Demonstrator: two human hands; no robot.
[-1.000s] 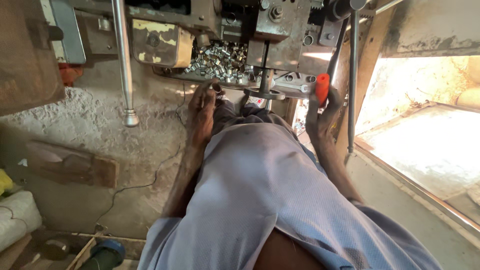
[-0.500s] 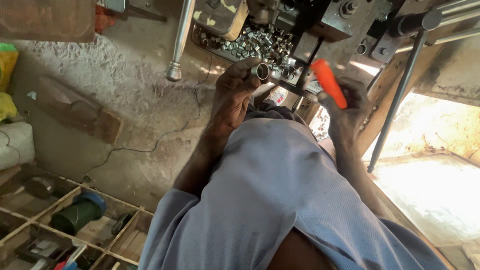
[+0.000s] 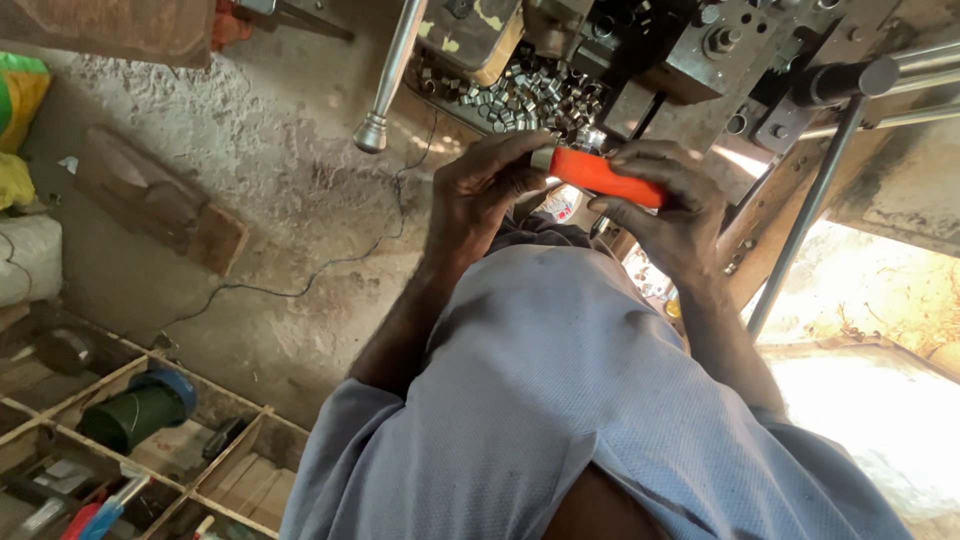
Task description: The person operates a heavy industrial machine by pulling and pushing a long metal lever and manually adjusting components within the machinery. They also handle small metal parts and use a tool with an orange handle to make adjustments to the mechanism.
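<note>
My right hand (image 3: 668, 212) is closed around an orange-handled tool (image 3: 600, 176), held level in front of a metal machine (image 3: 700, 50). At the handle's left end, my left hand (image 3: 482, 190) pinches a small metal piece (image 3: 542, 158); exactly what the fingers grip is partly hidden. Behind both hands a tray on the machine holds a heap of small shiny metal rings (image 3: 525, 92). My grey-blue shirt (image 3: 560, 400) fills the lower middle of the view.
A steel lever with a round knob (image 3: 373, 130) hangs at upper middle. A thin rod (image 3: 800, 235) slants down at the right. A wooden block (image 3: 160, 205) and a cable lie on the concrete floor. Wooden compartments (image 3: 140, 440) with a green spool and tools sit at lower left.
My hands have come together: the right hand has turned the orange tool level and the left hand has met its end. The view has shifted slightly right and closer.
</note>
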